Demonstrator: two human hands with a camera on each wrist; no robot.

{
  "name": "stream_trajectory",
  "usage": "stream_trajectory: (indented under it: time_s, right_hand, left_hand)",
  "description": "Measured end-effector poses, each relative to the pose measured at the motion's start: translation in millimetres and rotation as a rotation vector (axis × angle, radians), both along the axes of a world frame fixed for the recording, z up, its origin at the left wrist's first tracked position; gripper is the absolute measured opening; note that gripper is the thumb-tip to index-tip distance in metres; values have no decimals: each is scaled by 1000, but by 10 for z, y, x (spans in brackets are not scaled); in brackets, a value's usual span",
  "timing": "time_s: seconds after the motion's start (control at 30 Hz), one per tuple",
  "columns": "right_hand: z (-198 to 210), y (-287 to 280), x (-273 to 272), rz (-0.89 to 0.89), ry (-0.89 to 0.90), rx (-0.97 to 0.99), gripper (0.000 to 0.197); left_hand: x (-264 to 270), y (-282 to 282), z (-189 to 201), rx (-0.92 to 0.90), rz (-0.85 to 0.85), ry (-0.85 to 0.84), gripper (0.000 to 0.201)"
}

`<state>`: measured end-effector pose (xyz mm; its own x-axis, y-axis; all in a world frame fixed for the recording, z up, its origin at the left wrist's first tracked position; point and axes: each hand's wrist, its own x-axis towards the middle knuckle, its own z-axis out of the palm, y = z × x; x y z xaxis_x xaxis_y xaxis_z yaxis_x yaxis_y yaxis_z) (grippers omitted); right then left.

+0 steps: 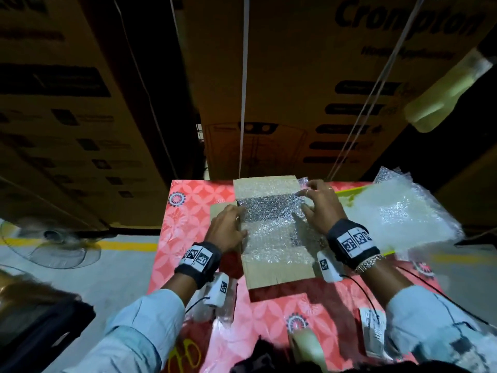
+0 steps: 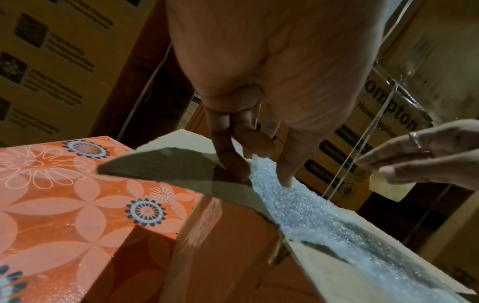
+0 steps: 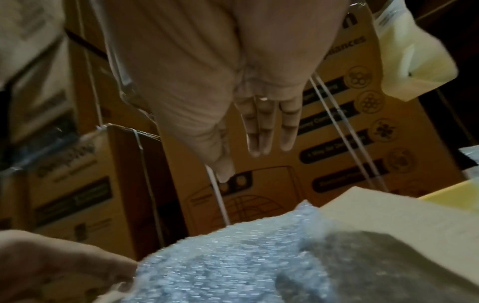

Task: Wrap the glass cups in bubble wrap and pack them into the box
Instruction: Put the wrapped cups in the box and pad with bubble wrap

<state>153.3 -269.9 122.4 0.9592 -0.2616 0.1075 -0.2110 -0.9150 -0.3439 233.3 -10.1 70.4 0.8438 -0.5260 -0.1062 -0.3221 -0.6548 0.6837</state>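
Head view: tall brown printed cartons (image 1: 309, 84) w/ white straps fill the bkgd, top edges cut off. Below them a table w/ glossy pink-orange floral cloth (image 1: 188, 211). On it sits the small plain cardboard box (image 1: 279, 270), flaps spread open, its mouth covered by a sheet of bubble wrap (image 1: 271, 224), dimpled and shiny; glass cups not visible, whatever is under the sheet is hidden. More loose wrap (image 1: 403, 214) lies crumpled at the table's right, partly blurred. Left hand (image 1: 228, 227) at the box's left edge; left wrist view shows fingertips (image 2: 286, 180) pressing down on the wrap by the flap, fingers fairly straight, gripping nothing. Right hand (image 1: 320, 205) spread flat over the box's right side, fingers straight, holding nothing; contact w/ the wrap hard to tell.
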Motion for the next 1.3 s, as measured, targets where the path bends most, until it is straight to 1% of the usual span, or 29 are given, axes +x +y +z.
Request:
stream_trajectory:
  time_s: [0.03, 0.07, 0.13, 0.17, 0.23, 0.3, 0.37, 0.43, 0.53, 0.67, 0.8, 0.83, 0.9, 0.93, 0.97, 1.0, 1.03, 1.07, 1.1, 1.13, 1.17, 1.23, 1.3]
  right_hand:
    - [34, 127, -14, 37, 21, 30, 31]
    - [46, 266, -23, 77, 81, 47, 34]
    - [-55, 495, 26, 152, 256, 55, 42]
    - [-152, 557, 71, 183, 344, 34, 50]
    - [-332, 603, 144, 236, 504, -23, 68]
    - [-433, 580, 217, 291, 609, -54, 81]
    - [-518, 568, 304, 357, 694, -24, 86]
    - [-574, 577, 404, 389, 776, 11, 91]
    - [-640, 632, 560, 424, 891, -40, 95]
    - [-837, 677, 747, 465, 959, -32, 93]
    - [-1076, 697, 825, 479, 1032, -130, 89]
    - [-1111, 691, 828, 476, 1046, -128, 86]
    - [-1179, 697, 800, 443, 1075, -102, 71]
    - [-1212, 692, 772, 495, 1081, -111, 64]
    - [-1331, 653, 774, 566, 1059, -145, 62]
    - [-1435, 607, 764, 610, 1050, -182, 66]
    - [-1471, 588, 751, 595, 1037, -172, 68]
    - [-1493, 568, 767, 560, 1035, -161, 57]
    - [-1355, 604, 774, 527, 996, -152, 39]
    - [-1209, 636, 775, 514, 937, -164, 28]
    - [-1151, 639, 804, 506, 889, -160, 27]
    - [-1080, 639, 888, 500, 808, -124, 40]
    - [-1039, 682, 973, 524, 766, -99, 46]
  left_hand:
    - [-16, 11, -5, 5, 12, -16, 56]
    - [-34, 21, -15, 14, 23, -36, 53]
    - [-73, 47, -34, 20, 82, -81, 46]
    - [-91, 59, -42, 24, 120, -99, 45]
    - [-116, 73, -70, 66, 132, -124, 51]
    - [-133, 77, -116, 128, 64, -136, 61]
    - [-155, 98, -154, 164, 34, -108, 66]
    - [-186, 129, -201, 163, 44, -85, 65]
    - [-241, 155, -273, 132, 50, -63, 62]
    - [-253, 155, -378, 96, 63, -44, 62]
    - [-262, 153, -447, 54, 93, -34, 60]
    - [-266, 150, -457, 42, 100, -32, 61]
    - [-273, 149, -481, 10, 114, -24, 62]
    - [-276, 151, -491, -9, 119, -20, 63]
    - [-280, 156, -501, -26, 121, -13, 63]
    - [-281, 162, -508, -37, 123, -7, 64]
    - [-282, 163, -515, -42, 124, 3, 66]
    - [-285, 160, -523, -39, 125, 15, 70]
    - [-289, 153, -530, -30, 126, 27, 76]
    - [-296, 140, -540, -19, 128, 32, 82]
    - [-305, 128, -556, -8, 131, 32, 88]
    - [-332, 108, -577, -7, 140, 36, 97]
    - [-363, 93, -589, -31, 159, 43, 99]
